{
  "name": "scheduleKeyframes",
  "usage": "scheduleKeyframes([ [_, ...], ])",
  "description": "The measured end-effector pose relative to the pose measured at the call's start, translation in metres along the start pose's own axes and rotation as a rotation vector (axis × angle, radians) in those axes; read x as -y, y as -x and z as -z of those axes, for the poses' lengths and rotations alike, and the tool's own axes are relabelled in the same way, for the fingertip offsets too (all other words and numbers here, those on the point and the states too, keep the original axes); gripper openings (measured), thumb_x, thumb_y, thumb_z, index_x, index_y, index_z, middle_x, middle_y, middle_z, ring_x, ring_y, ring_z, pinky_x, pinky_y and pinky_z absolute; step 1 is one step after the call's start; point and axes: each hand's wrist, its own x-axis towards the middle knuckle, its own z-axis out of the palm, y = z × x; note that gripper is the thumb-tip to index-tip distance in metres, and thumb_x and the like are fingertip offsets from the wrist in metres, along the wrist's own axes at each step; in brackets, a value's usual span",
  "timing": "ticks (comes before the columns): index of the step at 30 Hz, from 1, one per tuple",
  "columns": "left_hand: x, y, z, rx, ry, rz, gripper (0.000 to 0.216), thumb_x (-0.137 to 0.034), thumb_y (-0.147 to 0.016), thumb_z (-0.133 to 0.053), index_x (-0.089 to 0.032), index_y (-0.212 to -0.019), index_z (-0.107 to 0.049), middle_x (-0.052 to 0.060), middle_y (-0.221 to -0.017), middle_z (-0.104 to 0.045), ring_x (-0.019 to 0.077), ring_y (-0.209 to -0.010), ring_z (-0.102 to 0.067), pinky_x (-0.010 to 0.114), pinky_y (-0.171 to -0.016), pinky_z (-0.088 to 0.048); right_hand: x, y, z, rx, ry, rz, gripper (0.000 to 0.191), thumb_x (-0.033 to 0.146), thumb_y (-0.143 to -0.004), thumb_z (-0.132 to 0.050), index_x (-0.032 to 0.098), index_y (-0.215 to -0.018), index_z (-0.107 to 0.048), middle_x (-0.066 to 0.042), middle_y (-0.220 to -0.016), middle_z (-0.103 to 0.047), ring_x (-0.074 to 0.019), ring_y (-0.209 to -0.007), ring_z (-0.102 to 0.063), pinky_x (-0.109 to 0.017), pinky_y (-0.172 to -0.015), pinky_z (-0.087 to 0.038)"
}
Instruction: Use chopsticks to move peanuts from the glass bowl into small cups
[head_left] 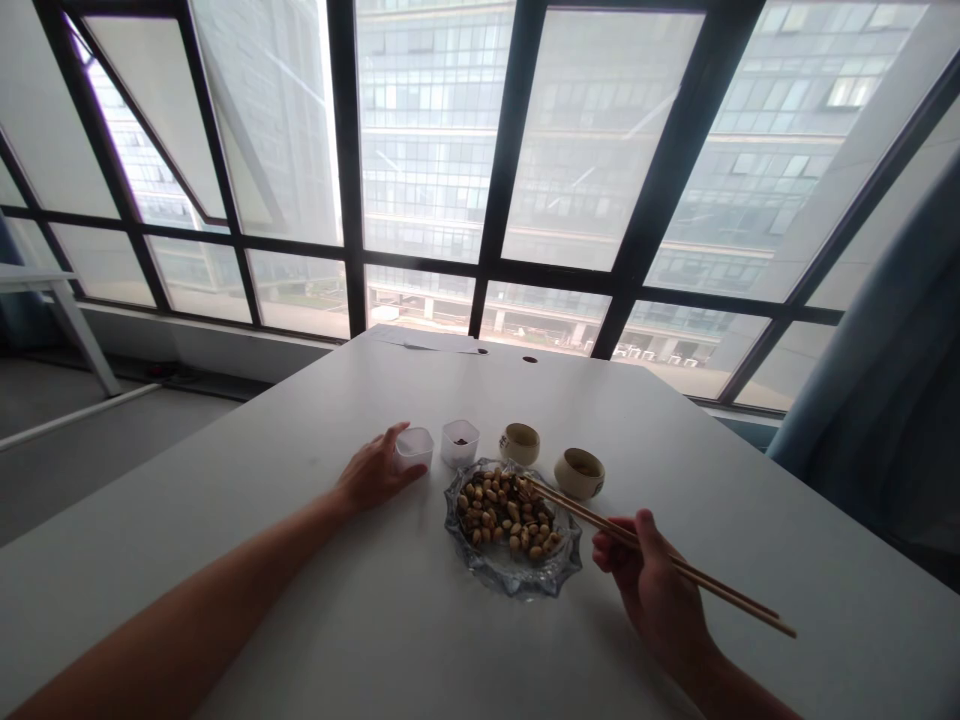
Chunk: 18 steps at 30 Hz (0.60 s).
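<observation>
My right hand (656,580) is closed around a pair of wooden chopsticks (720,587). Their tips reach into the far right part of a scalloped glass plate (517,580), among pistachios (491,500) and some small dark pieces that I cannot make out. To the left, my left hand (379,468) grips a small translucent plastic cup (415,450), thumb on the near side and fingers at the far side. Beside that stands a second translucent cup (459,443) with a few dark bits at its bottom. What the chopstick tips pinch, if anything, is too small to tell.
Two beige ceramic cups (519,445) stand just behind the plate, the right one (580,472) nearer me. White paper (424,340) lies at the far edge of the white table (360,610). Windows rise beyond, with a blue curtain (862,350) at the right.
</observation>
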Motion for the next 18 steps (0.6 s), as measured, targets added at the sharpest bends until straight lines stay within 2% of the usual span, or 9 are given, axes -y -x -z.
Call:
scheduleKeyframes([
  [4,0.003,-0.002,-0.003,0.004,-0.011,-0.023,0.08,-0.066,-0.079,-0.059,-0.017,-0.141,-0.043,0.019,-0.128,-0.064,0.036,-0.109,-0.067,0.049,-0.091,-0.054,-0.004,-0.002,0.001,0.073,0.023,0.065,0.06,0.069,-0.058,-0.081,0.013,-0.071,-0.068,-0.008,-0.053,-0.069,-0.0168,-0.045,-0.063,-0.026,-0.046,-0.052],
  [8,0.005,-0.002,-0.004,0.005,-0.005,-0.014,0.08,-0.066,-0.078,-0.059,-0.018,-0.14,-0.043,0.018,-0.127,-0.065,0.0353,-0.108,-0.067,0.048,-0.09,-0.054,-0.01,-0.003,0.007,0.192,0.121,0.269,0.054,0.068,-0.077,-0.069,0.014,-0.073,-0.068,-0.009,-0.055,-0.069,-0.0193,-0.045,-0.065,-0.029,-0.045,-0.054],
  [10,0.004,-0.003,-0.005,0.014,0.0,-0.014,0.08,-0.066,-0.079,-0.058,-0.018,-0.14,-0.043,0.018,-0.128,-0.064,0.035,-0.111,-0.065,0.049,-0.092,-0.053,-0.01,0.0,0.011,0.267,0.207,0.453,0.047,0.059,-0.09,-0.058,0.015,-0.077,-0.068,-0.007,-0.056,-0.069,-0.0185,-0.047,-0.065,-0.028,-0.046,-0.055],
  [12,0.004,-0.003,-0.004,0.023,0.011,-0.017,0.079,-0.065,-0.08,-0.057,-0.018,-0.14,-0.043,0.018,-0.129,-0.064,0.0344,-0.112,-0.064,0.049,-0.094,-0.052,-0.005,0.005,0.015,0.394,0.342,0.732,0.039,0.049,-0.098,-0.05,0.017,-0.085,-0.068,-0.005,-0.062,-0.069,-0.0166,-0.052,-0.066,-0.027,-0.05,-0.056],
  [15,0.004,-0.003,-0.004,0.018,0.021,-0.013,0.076,-0.063,-0.079,-0.059,-0.019,-0.139,-0.044,0.017,-0.126,-0.065,0.0335,-0.111,-0.065,0.048,-0.095,-0.052,0.009,0.013,0.017,0.685,0.587,1.198,0.031,0.041,-0.102,-0.046,0.018,-0.104,-0.068,-0.007,-0.078,-0.071,-0.0168,-0.067,-0.069,-0.025,-0.061,-0.058],
  [16,0.004,-0.003,-0.004,0.014,0.024,-0.012,0.076,-0.062,-0.079,-0.06,-0.02,-0.139,-0.044,0.016,-0.125,-0.066,0.0333,-0.11,-0.065,0.048,-0.095,-0.052,0.014,0.016,0.017,0.773,0.643,1.311,0.032,0.04,-0.102,-0.045,0.017,-0.11,-0.066,-0.009,-0.082,-0.071,-0.0175,-0.072,-0.07,-0.026,-0.065,-0.059],
  [18,0.003,-0.003,-0.004,0.012,0.029,-0.01,0.075,-0.062,-0.078,-0.06,-0.021,-0.139,-0.045,0.016,-0.124,-0.066,0.0332,-0.109,-0.065,0.048,-0.094,-0.052,0.022,0.021,0.014,0.896,0.709,1.439,0.035,0.039,-0.104,-0.042,0.015,-0.121,-0.06,-0.01,-0.085,-0.071,-0.0185,-0.077,-0.069,-0.028,-0.071,-0.058],
])
